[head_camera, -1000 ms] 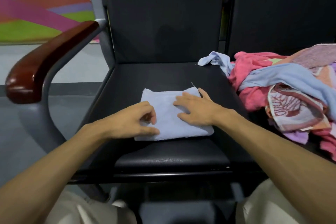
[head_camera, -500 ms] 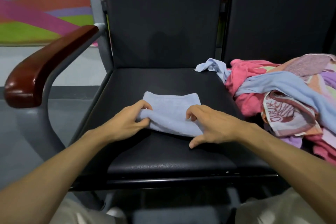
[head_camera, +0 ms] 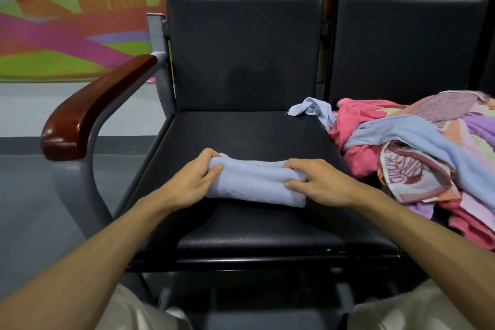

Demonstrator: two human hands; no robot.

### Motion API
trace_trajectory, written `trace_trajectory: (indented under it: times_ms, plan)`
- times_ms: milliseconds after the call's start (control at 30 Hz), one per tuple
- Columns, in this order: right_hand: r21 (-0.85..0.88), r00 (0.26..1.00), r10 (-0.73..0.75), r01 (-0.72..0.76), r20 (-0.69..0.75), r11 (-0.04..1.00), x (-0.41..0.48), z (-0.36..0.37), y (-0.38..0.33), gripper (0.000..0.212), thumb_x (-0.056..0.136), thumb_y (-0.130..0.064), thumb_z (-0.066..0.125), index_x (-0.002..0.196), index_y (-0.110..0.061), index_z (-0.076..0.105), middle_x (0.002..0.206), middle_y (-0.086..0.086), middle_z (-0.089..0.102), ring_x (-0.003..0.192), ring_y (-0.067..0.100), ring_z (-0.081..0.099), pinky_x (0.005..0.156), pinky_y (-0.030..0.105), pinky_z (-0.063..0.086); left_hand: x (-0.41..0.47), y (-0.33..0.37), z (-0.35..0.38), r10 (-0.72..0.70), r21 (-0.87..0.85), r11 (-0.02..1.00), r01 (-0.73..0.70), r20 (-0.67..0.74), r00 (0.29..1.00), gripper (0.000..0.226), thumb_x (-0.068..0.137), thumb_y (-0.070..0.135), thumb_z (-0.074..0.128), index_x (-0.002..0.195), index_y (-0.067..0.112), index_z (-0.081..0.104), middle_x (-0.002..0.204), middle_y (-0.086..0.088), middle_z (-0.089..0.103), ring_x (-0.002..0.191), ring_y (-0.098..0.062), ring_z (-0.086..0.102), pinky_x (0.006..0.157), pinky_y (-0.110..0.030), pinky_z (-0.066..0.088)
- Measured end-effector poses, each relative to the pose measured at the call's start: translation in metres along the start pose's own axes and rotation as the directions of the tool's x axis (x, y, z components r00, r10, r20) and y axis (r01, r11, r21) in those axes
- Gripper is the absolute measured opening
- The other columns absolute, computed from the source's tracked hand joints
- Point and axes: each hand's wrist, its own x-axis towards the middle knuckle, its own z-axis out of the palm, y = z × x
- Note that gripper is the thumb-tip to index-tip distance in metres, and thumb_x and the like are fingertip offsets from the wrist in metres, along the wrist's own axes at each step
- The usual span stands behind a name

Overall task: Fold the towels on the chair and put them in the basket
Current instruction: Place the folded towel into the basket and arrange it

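A light blue towel [head_camera: 254, 182], folded into a narrow band, lies across the middle of the black chair seat [head_camera: 241, 131]. My left hand [head_camera: 191, 182] pinches its left end between thumb and fingers. My right hand [head_camera: 318, 182] pinches its right end the same way. The towel's far edge is lifted and doubled toward me. A heap of unfolded towels [head_camera: 417, 153], pink, blue, purple and patterned, covers the neighbouring seat on the right. No basket is in view.
A wooden armrest [head_camera: 91, 110] on a grey metal frame stands left of the seat. Black backrests [head_camera: 243, 51] rise behind both seats. Grey floor [head_camera: 40, 195] lies to the left, with a colourful wall mural [head_camera: 67, 21] beyond.
The towel lay flat under both palms a second ago. Both hands then took its side edges and folded it over into a narrower band.
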Motion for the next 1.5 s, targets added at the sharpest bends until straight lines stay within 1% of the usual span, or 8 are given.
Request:
trace_trajectory:
  times_ms: [300, 433, 533, 700, 800, 1133, 1267, 1500]
  plan:
    - [0.332, 0.931, 0.366, -0.345, 0.0, 0.878, 0.016, 0.012, 0.007, 0.008, 0.088, -0.018, 0.062, 0.091, -0.012, 0.067, 0.088, 0.005, 0.066, 0.067, 0.017, 0.063, 0.05, 0.025, 0.052, 0.029, 0.01, 0.019, -0.263, 0.066, 0.961, 0.268, -0.079, 0.962, 0.017, 0.1, 0.027, 0.041, 0.112, 0.017, 0.048, 0.11, -0.003, 0.057, 0.095, -0.018, 0.055, 0.077, -0.029, 0.041]
    - [0.228, 0.919, 0.394, -0.382, -0.008, 0.896, 0.032, 0.012, 0.014, 0.009, 0.087, -0.024, 0.064, 0.091, -0.016, 0.066, 0.087, 0.0, 0.065, 0.067, 0.014, 0.062, 0.049, 0.022, 0.049, 0.047, 0.007, 0.025, -0.382, 0.054, 0.918, 0.394, -0.149, 0.912, 0.023, 0.097, 0.034, 0.049, 0.113, 0.018, 0.049, 0.117, -0.004, 0.057, 0.097, -0.02, 0.056, 0.08, -0.034, 0.045]
    - [0.051, 0.919, 0.394, -0.393, 0.001, 0.918, 0.041, 0.012, 0.021, 0.017, 0.085, -0.033, 0.067, 0.098, -0.024, 0.062, 0.1, -0.007, 0.062, 0.085, 0.011, 0.06, 0.071, 0.024, 0.048, 0.049, 0.006, 0.023, -0.432, 0.222, 0.856, 0.467, -0.19, 0.882, 0.05, 0.095, 0.051, 0.046, 0.126, 0.012, 0.044, 0.129, -0.006, 0.049, 0.105, -0.026, 0.056, 0.083, -0.039, 0.045]
    - [-0.009, 0.911, 0.396, -0.398, 0.113, 0.917, 0.05, 0.01, 0.025, 0.014, 0.088, -0.033, 0.064, 0.102, -0.032, 0.063, 0.109, -0.009, 0.062, 0.097, 0.009, 0.057, 0.079, 0.023, 0.042, 0.047, 0.006, 0.01, -0.617, 0.326, 0.753, 0.572, 0.045, 0.786, 0.077, 0.093, 0.066, 0.023, 0.14, 0.009, 0.045, 0.139, -0.011, 0.049, 0.119, -0.027, 0.053, 0.099, -0.038, 0.042]
    - [-0.053, 0.915, 0.372, -0.368, 0.156, 0.928, 0.053, 0.01, 0.025, 0.014, 0.088, -0.029, 0.062, 0.102, -0.031, 0.062, 0.108, -0.008, 0.062, 0.096, 0.01, 0.058, 0.077, 0.022, 0.044, 0.042, 0.015, 0.005, -0.607, 0.126, 0.794, 0.594, 0.201, 0.769, 0.056, 0.091, 0.054, 0.034, 0.128, 0.015, 0.052, 0.118, -0.005, 0.058, 0.096, -0.021, 0.056, 0.077, -0.031, 0.042]
    - [0.028, 0.855, 0.178, -0.219, 0.488, 0.975, 0.022, -0.013, 0.019, 0.072, 0.068, -0.028, 0.071, 0.136, -0.022, 0.047, 0.109, -0.012, 0.055, 0.094, 0.001, 0.054, 0.076, 0.014, 0.043, 0.014, 0.034, -0.007, -0.103, -0.52, 0.822, 0.232, 0.265, 0.959, 0.035, 0.067, 0.017, 0.071, 0.098, 0.012, 0.056, 0.087, -0.003, 0.064, 0.083, -0.013, 0.06, 0.071, -0.026, 0.046]
    - [0.032, 0.809, 0.116, -0.164, 0.576, 0.986, 0.01, -0.014, 0.007, 0.042, 0.066, -0.036, 0.065, 0.107, -0.042, 0.06, 0.108, -0.009, 0.043, 0.104, 0.007, 0.048, 0.08, 0.016, 0.042, 0.004, 0.039, -0.017, 0.036, -0.606, 0.779, 0.16, 0.299, 0.954, 0.042, 0.068, 0.002, 0.072, 0.106, 0.009, 0.056, 0.097, -0.008, 0.065, 0.093, -0.017, 0.063, 0.077, -0.028, 0.05]
    - [0.023, 0.991, -0.009, 0.006, 0.136, 1.0, 0.012, -0.012, -0.029, 0.016, 0.08, -0.027, 0.074, 0.089, -0.031, 0.061, 0.074, -0.015, 0.057, 0.066, -0.001, 0.051, 0.068, 0.022, 0.041, -0.015, 0.049, -0.04, -0.305, -0.595, 0.787, 0.162, -0.147, 0.941, 0.028, 0.077, 0.021, 0.078, 0.103, 0.023, 0.068, 0.104, 0.002, 0.07, 0.098, -0.014, 0.066, 0.078, -0.025, 0.053]
